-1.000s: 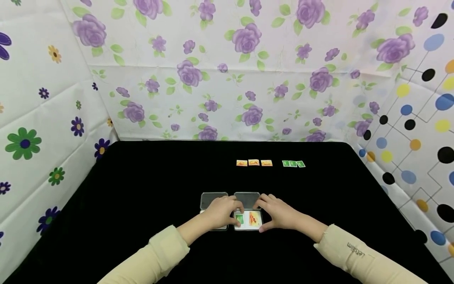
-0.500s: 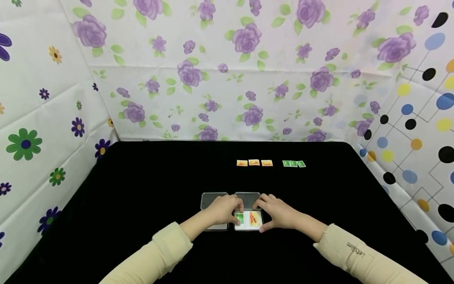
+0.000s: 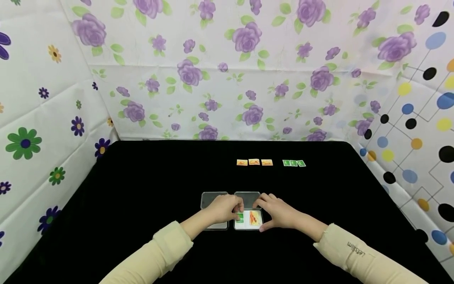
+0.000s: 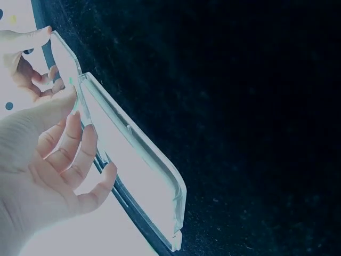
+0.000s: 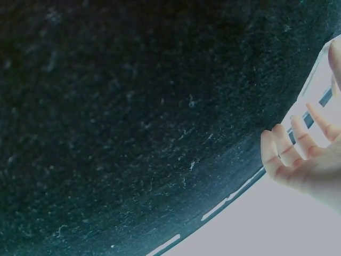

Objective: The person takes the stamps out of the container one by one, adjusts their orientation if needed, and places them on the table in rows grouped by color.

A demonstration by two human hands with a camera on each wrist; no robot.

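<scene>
Two clear plastic cases with raised lids lie side by side in the head view. The right case (image 3: pixel 247 227) holds a green stamp-like card (image 3: pixel 240 219) and an orange one (image 3: pixel 255 217) on white. My left hand (image 3: pixel 221 209) reaches over the left case (image 3: pixel 218 226), hiding much of it. Its thumb overlaps the green card's left edge; the other fingers are loosely bent in the left wrist view. My right hand (image 3: pixel 280 211) holds the right case's right side, thumb at the near corner and fingers by the hinge.
Farther back on the black cloth (image 3: pixel 159 173) lie three orange cards (image 3: pixel 253 162) in a row. To their right, three green cards (image 3: pixel 293 163) overlap slightly. Patterned curtains (image 3: pixel 227 79) enclose the table at the back and both sides.
My left thumb has moved up across the green card, closer to the index finger. The left forearm has shifted slightly right. My right hand and the cases have stayed in place.
</scene>
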